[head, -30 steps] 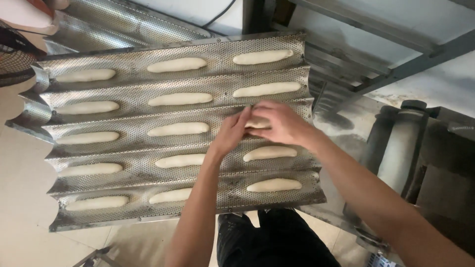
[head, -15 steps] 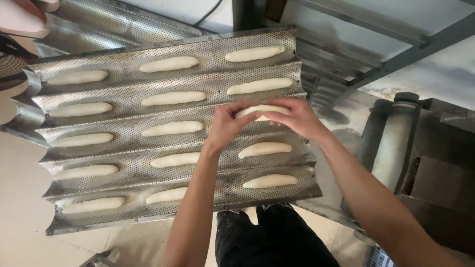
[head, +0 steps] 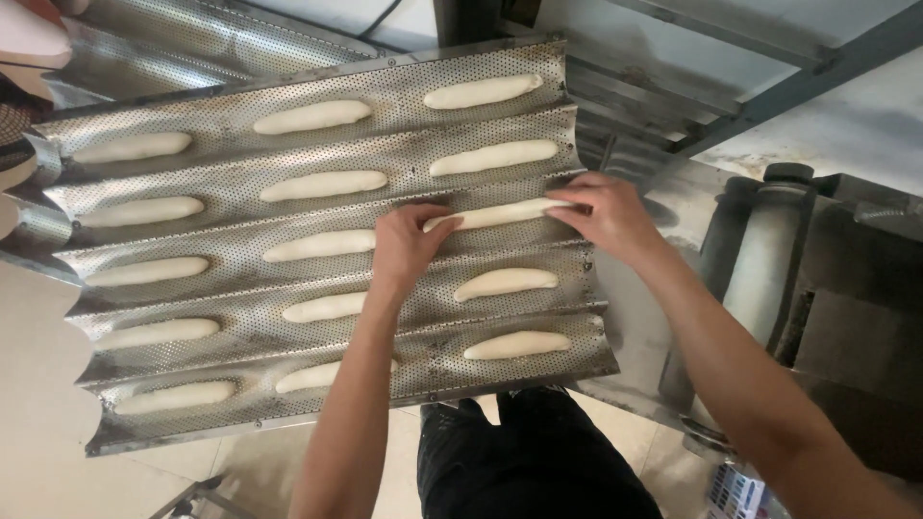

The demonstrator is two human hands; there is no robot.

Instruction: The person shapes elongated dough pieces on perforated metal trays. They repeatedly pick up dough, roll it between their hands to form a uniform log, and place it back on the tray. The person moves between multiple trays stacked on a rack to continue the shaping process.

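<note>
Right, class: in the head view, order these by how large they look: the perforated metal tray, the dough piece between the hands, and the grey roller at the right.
1. Perforated metal tray, by far the largest.
2. Grey roller.
3. Dough piece between the left hand and right hand.
The roller's lower part is hidden, so 2 and 3 are unsure.

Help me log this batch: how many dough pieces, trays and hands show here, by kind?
Shaped dough pieces: 15, three in each of five channels; one is held at its ends by both hands.
Perforated baguette tray: 1
Hands: 2, left hand and right hand.
Total: 18
</note>
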